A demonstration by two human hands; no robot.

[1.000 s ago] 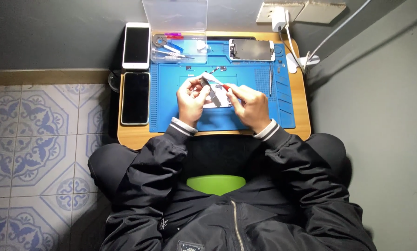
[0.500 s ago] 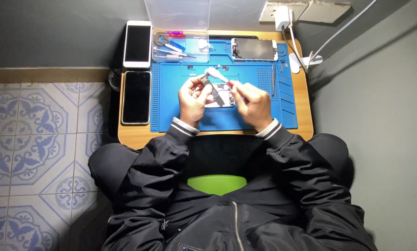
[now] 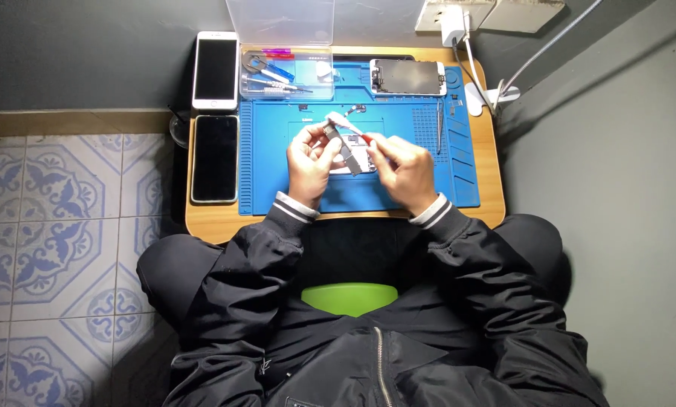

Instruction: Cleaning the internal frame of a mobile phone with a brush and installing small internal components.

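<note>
Left hand (image 3: 310,162) fingers clamp the opened phone (image 3: 347,148), right hand (image 3: 402,167) fingers pinch a red tool (image 3: 362,137)

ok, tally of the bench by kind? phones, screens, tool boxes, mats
Whole phones: 2, a white phone and a black phone
Opened phone in the hands: 1, opened phone, held by the left hand and the right hand
Loose screens: 1, screen
Clear tool boxes: 1, tool box
Blue mats: 1, mat
Total: 6
</note>
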